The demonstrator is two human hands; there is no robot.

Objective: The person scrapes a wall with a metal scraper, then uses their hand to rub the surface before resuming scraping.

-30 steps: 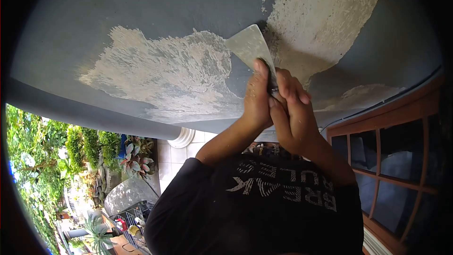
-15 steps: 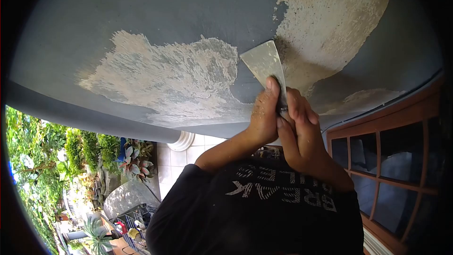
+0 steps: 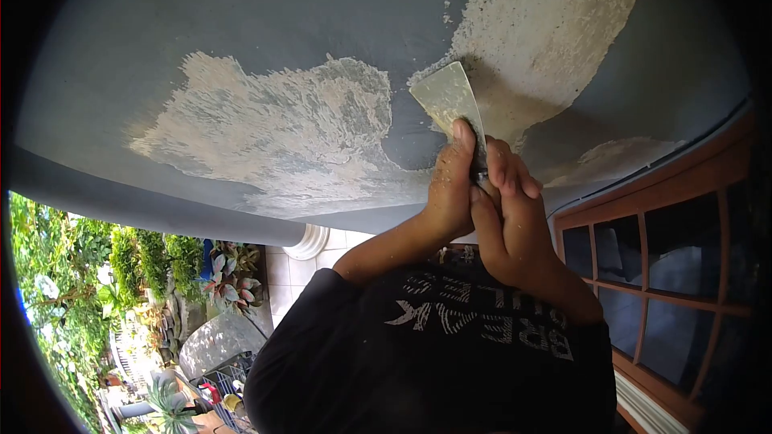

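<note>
A wide putty knife (image 3: 447,95) with a pale-smeared metal blade lies against a grey painted surface (image 3: 322,8). Its blade edge meets the border of a large bare patch (image 3: 547,28) where the paint is gone. My left hand (image 3: 452,181) is closed round the handle, thumb laid along the base of the blade. From the other side my right hand (image 3: 515,201) wraps the handle too, its fingers touching my left hand. Most of the handle is hidden in the hands. Pale specks dot my left hand and wrist.
Another scraped patch (image 3: 265,128) spreads to the left, with a smaller one (image 3: 615,157) at lower right. A brown-framed window (image 3: 651,273) stands on the right. A column base (image 3: 310,241), floor tiles and plants (image 3: 153,261) are lower left.
The putty knife and both hands have shifted slightly up against the surface. More bare, scraped material shows beside the blade's left edge. The whole view has drifted a little.
</note>
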